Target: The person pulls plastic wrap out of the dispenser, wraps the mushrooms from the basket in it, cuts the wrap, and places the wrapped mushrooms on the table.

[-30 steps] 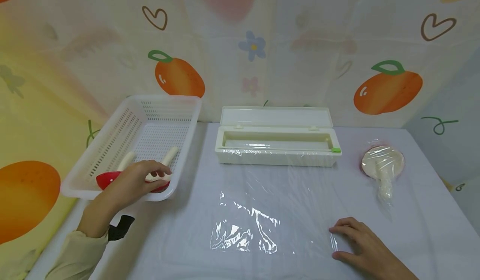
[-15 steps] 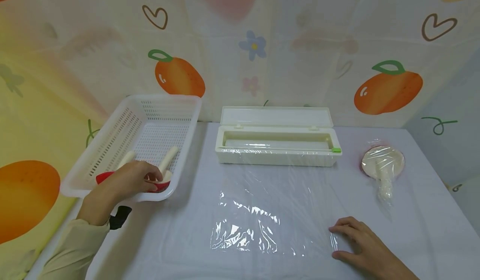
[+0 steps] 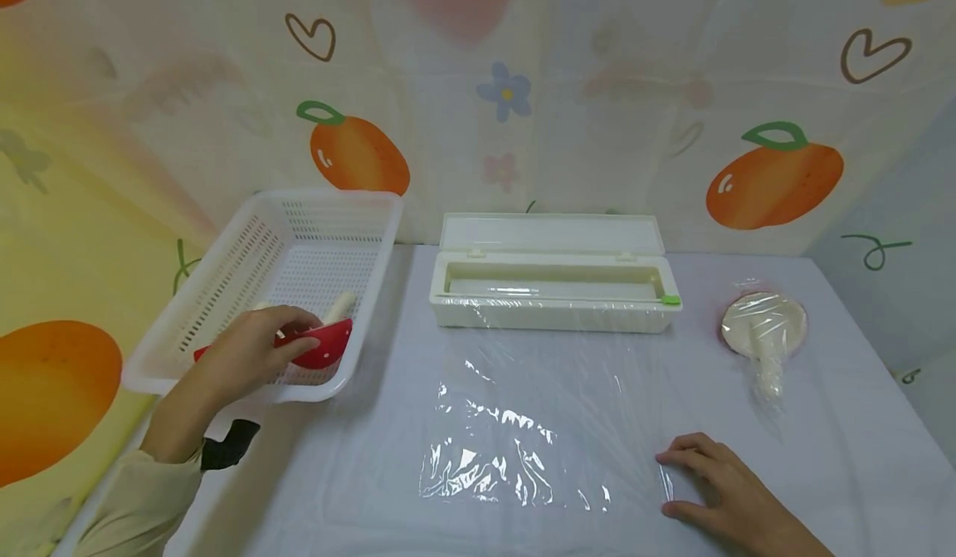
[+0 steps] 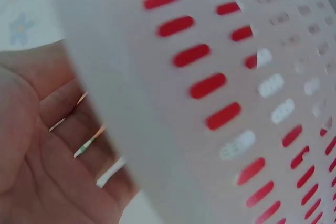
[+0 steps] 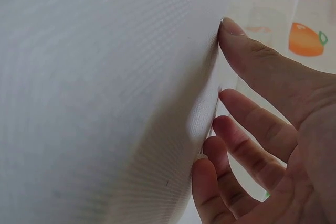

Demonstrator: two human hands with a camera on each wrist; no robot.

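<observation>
My left hand point(image 3: 250, 349) reaches into a white perforated basket point(image 3: 373, 291) and pinches a red mushroom point(image 3: 327, 348) with white dots between thumb and fingers. The mushroom's cap is tilted up beside the basket's right wall. In the left wrist view the palm shows beside the basket wall, and red shows through the slots. My right hand point(image 3: 717, 486) rests its thumb and fingertips on the right edge of a sheet of clear plastic film point(image 3: 515, 432). The right wrist view shows those fingertips against the white cloth point(image 5: 105, 103).
A cream film dispenser box point(image 3: 553, 316) with its lid raised stands at the back, film running from its front. A green slider point(image 3: 670, 300) sits at its right end. Farther right lies a mushroom wrapped in film point(image 3: 763, 333). More mushrooms, partly hidden, lie in the basket.
The left hand has taken hold of a mushroom in the basket and turned its red cap up, lifting it slightly. The right hand has kept its place on the film.
</observation>
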